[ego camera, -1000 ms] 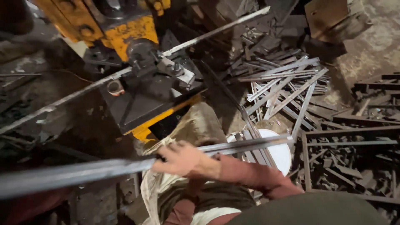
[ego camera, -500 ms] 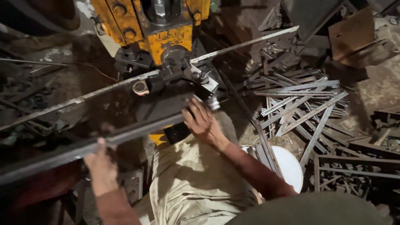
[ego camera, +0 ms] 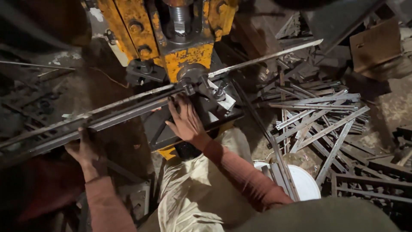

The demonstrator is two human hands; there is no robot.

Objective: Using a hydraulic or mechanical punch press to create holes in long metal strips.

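A long flat metal bar [ego camera: 124,114] runs from the lower left up to the die of a yellow press [ego camera: 189,56]. My left hand [ego camera: 88,150] grips this bar from below, far left of the press. My right hand [ego camera: 185,122] lies flat with fingers spread, its fingertips touching the bar's end right at the die [ego camera: 193,77]. A second, thinner bar [ego camera: 266,56] sits in the press and sticks out to the upper right. My cream trousers [ego camera: 193,193] fill the foreground below the press bed.
A heap of cut metal strips [ego camera: 317,116] lies on the floor to the right. A white bucket [ego camera: 304,182] stands near my right elbow, with welded frames [ego camera: 369,184] beside it. A cardboard piece [ego camera: 375,43] is at the upper right.
The bar has been lifted from in front of my lap up to the press die. My right hand moved along it to the die, and my left hand came into view gripping it.
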